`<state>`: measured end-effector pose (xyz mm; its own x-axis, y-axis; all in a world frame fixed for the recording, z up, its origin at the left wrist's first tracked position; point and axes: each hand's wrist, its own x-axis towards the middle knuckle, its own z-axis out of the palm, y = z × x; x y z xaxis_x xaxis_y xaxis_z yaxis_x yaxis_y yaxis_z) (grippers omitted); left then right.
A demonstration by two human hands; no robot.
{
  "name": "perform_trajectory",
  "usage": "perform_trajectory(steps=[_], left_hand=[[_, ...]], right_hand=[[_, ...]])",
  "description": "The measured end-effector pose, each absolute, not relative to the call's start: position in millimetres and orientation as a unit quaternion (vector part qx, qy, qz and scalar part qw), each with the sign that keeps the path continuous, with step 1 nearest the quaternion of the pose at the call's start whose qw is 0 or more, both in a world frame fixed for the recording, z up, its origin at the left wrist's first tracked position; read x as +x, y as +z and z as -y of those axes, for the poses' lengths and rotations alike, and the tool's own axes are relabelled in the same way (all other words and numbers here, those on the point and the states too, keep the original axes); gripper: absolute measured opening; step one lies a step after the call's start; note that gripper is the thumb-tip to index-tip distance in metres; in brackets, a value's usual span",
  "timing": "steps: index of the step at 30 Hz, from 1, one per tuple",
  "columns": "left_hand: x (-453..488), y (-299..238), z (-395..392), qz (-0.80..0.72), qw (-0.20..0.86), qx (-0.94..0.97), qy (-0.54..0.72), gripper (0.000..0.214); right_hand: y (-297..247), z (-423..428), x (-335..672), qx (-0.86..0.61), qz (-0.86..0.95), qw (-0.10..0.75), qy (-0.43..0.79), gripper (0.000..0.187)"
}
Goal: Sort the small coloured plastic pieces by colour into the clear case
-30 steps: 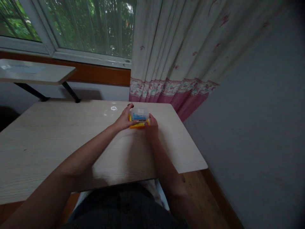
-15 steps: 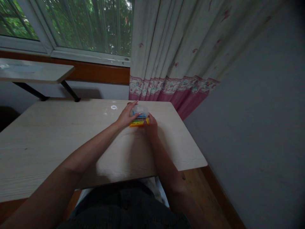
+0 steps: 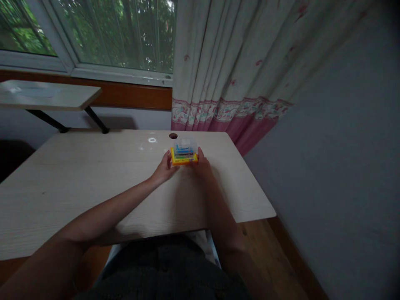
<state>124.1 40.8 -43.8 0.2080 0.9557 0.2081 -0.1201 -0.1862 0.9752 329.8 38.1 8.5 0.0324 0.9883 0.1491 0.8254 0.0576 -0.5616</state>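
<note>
A small toy box (image 3: 184, 152) with a clear domed top, blue and green parts inside and a yellow-orange base sits on the pale wooden table (image 3: 93, 179), toward its far edge. My left hand (image 3: 164, 167) grips the box's left side with the fingers curled against it. My right hand (image 3: 202, 165) holds its right side in the same way. Both forearms stretch across the table from the near edge.
A round cable hole (image 3: 173, 136) lies just behind the box. A second tabletop (image 3: 46, 93) on black legs stands at the back left under the window. A flowered curtain (image 3: 237, 75) hangs behind. A grey wall (image 3: 337, 158) runs along the table's right side.
My left hand came off the top of the box and slid down to its left side. The box now shows its clear top fully, and the cable hole behind it is uncovered.
</note>
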Motion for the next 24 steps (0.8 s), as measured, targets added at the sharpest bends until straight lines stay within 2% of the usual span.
perform_trajectory(steps=[5, 11, 18, 24], left_hand=[[154, -36, -68, -0.329, 0.565, 0.540, 0.530, 0.099], [203, -26, -93, -0.321, 0.627, 0.481, 0.521, 0.096], [259, -17, -109, -0.351, 0.612, 0.490, 0.512, 0.078], [259, -13, -104, -0.389, 0.553, 0.535, 0.506, 0.072]], right_hand=[[9, -38, 341, -0.696, 0.649, 0.262, 0.162, 0.079], [7, -45, 371, -0.742, 0.571, 0.314, 0.156, 0.076], [-4, -58, 400, -0.782, 0.504, 0.354, 0.093, 0.069], [-3, -57, 403, -0.745, 0.556, 0.369, -0.012, 0.065]])
